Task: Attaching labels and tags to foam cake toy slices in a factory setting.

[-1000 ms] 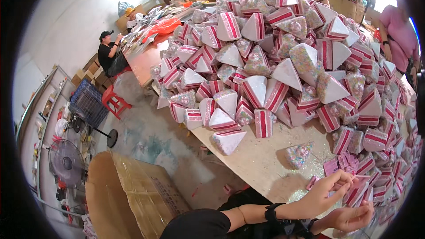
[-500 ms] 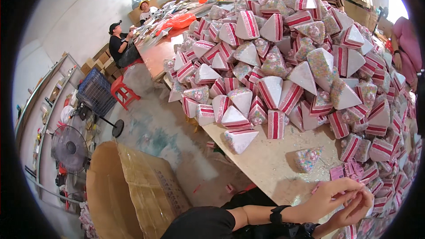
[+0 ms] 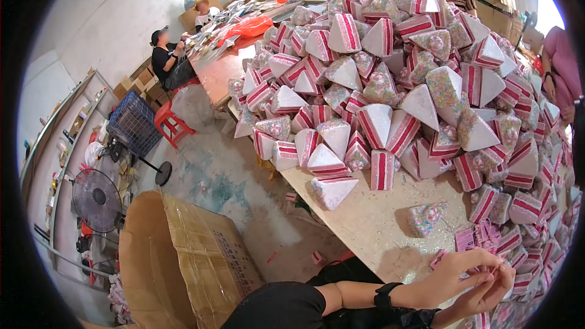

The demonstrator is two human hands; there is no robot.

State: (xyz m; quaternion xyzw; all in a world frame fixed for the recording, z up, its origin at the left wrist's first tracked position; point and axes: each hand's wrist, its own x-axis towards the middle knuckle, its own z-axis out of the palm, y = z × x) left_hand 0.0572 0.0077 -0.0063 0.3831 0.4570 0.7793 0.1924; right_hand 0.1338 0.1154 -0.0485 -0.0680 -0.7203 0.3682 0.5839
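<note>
At the lower right, my left hand (image 3: 457, 275) and my right hand (image 3: 484, 295) meet over the table's near edge. Their fingertips are pinched together; whatever is between them is too small to make out. A black band circles my left wrist. Just beyond my hands lie pink printed tags (image 3: 474, 237) in a small stack. One decorative cake slice (image 3: 426, 219), covered in pastel sprinkles, rests alone on the table to the left of the tags. A big heap of similar cake slices (image 3: 390, 125), white with pink and red layers, rises behind and to the right.
An open cardboard box (image 3: 210, 250) stands on the floor at left, near a black fan (image 3: 97, 198), a blue crate (image 3: 135, 123) and a red stool (image 3: 172, 123). Several people sit or stand around the far tables. A red plastic bag (image 3: 248, 27) lies on the far table.
My hands stay together at nearly the same place, with only slight finger movement. The view has shifted a little; the heap and the single slice have not moved.
</note>
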